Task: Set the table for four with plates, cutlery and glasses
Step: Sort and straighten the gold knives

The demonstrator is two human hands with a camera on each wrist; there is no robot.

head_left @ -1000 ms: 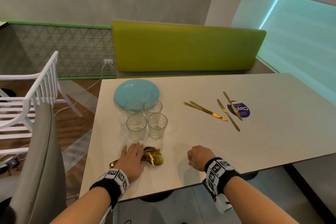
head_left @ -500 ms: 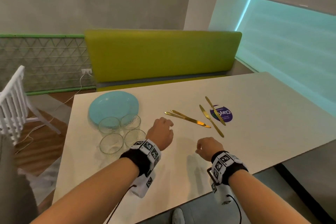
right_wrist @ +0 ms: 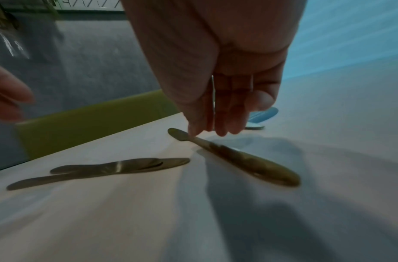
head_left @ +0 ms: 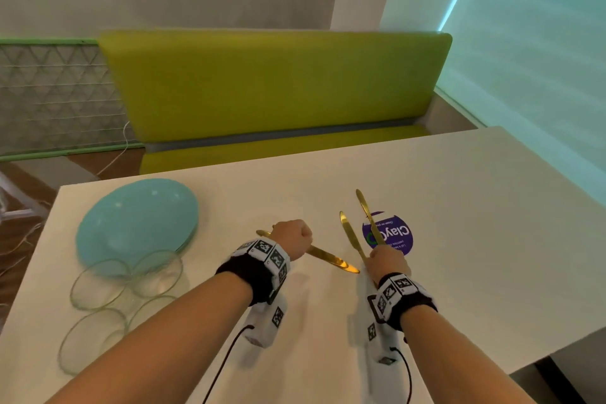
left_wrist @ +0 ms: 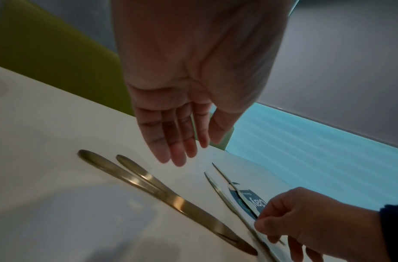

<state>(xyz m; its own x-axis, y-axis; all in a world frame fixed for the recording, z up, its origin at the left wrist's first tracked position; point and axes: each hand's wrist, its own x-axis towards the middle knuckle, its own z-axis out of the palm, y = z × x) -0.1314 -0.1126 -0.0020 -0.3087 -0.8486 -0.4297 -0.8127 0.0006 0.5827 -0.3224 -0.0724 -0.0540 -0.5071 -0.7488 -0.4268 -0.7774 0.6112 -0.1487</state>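
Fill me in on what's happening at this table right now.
A person is partway through laying a table and is working on the gold knives. The left hand hovers open above a pair of overlapping knives, not touching them. The right hand reaches down with its fingertips at the handle of another knife lying near a purple sticker. A turquoise plate stack and four glasses sit grouped at the left, not yet distributed.

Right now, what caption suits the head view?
Both hands, left hand and right hand, reach for gold knives on the white table.
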